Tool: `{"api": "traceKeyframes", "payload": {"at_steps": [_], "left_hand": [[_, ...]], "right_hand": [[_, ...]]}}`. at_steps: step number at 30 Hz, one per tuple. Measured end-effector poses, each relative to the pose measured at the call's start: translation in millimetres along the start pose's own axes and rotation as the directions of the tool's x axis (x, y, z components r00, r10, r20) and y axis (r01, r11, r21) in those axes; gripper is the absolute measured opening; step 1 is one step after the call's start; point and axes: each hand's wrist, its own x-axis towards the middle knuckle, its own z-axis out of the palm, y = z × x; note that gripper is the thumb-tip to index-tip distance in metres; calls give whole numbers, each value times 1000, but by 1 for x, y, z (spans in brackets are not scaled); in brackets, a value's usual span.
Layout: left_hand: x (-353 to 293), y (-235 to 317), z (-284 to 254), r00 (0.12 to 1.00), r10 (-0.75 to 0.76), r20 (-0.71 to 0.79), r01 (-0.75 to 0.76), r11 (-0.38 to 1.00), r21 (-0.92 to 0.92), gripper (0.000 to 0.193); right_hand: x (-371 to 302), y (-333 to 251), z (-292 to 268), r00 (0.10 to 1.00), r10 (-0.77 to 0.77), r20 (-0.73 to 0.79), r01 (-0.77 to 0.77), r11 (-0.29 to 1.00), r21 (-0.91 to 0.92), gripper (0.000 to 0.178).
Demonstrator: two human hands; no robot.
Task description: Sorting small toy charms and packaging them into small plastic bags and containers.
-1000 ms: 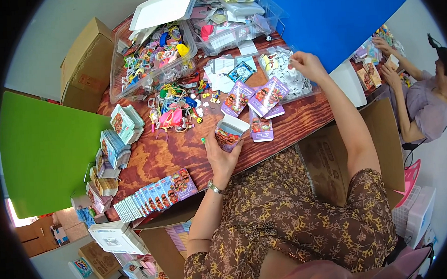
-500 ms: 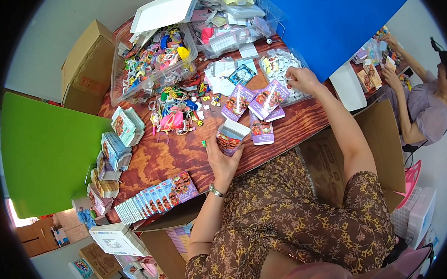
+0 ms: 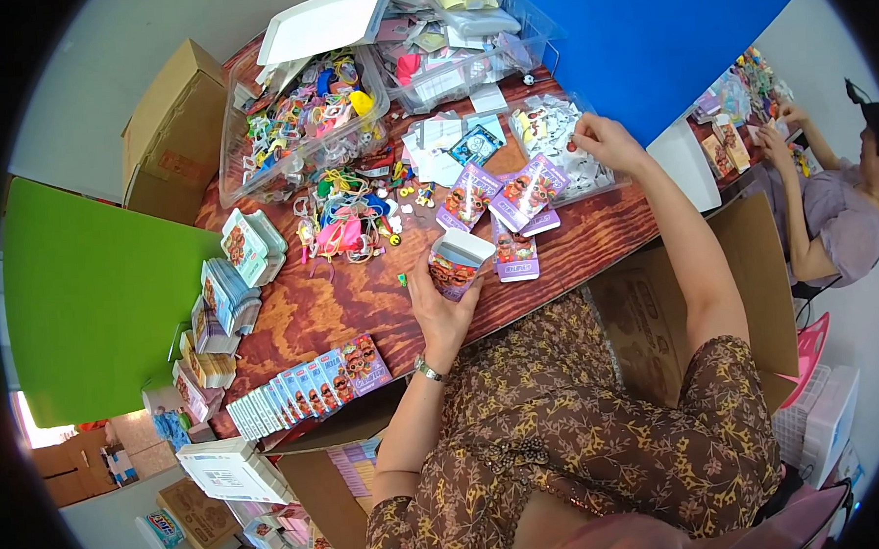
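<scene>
My left hand [image 3: 443,312] grips a small printed carton [image 3: 455,271] near the table's front edge, its white top flap raised. Over a clear shallow tray [image 3: 620,180] of small white packets [image 3: 557,132], my right hand [image 3: 610,145] has its fingers pinched together. Whatever they may hold is too small to make out. Between the hands, several flat purple printed cartons [image 3: 528,193] overlap on the table. Behind them is a blue card [image 3: 476,146] among pale paper slips [image 3: 431,147]. A loose pile of small colourful toys and cords [image 3: 343,223] lies left of the cartons.
Two clear bins, one of trinkets [image 3: 305,118] and one of packets [image 3: 450,63], stand at the back. Printed cartons [image 3: 302,388] line the front left; card stacks [image 3: 227,294] follow the left edge. Green [image 3: 107,299] and blue boards [image 3: 665,39] flank the table. A co-worker [image 3: 838,193] sits right.
My right hand has moved slightly right and toward the tray's near side, fingers still pinched. My left hand keeps the carton in nearly the same place. The co-worker's hands have shifted.
</scene>
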Motion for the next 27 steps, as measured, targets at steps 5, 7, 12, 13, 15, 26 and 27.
{"api": "traceKeyframes", "payload": {"at_steps": [5,7,12,13,15,26,27], "left_hand": [[6,7,5,999,27,-28,-25,998,59,77],[14,7,12,997,45,-61,-41,998,55,75],[11,4,15,999,14,-42,-12,998,54,77],[10,4,13,999,31,-34,-30,998,57,78],[7,1,11,997,67,-41,-65,997,47,82],[-1,-1,-12,961,71,-267,-77,997,-14,106],[-4,-1,-13,960,83,-266,-82,996,15,108]], "right_hand": [[-4,-30,2,993,-22,-118,48,975,217,11],[-21,-77,8,963,-237,-128,268,878,396,10],[-72,-171,55,906,-420,60,384,873,300,17],[-74,-173,69,869,-493,37,468,845,258,18],[-73,-173,91,802,-597,29,587,796,149,19],[-119,-175,140,705,-655,-272,687,725,37,36],[-122,-177,151,740,-595,-314,649,755,98,36]]}}
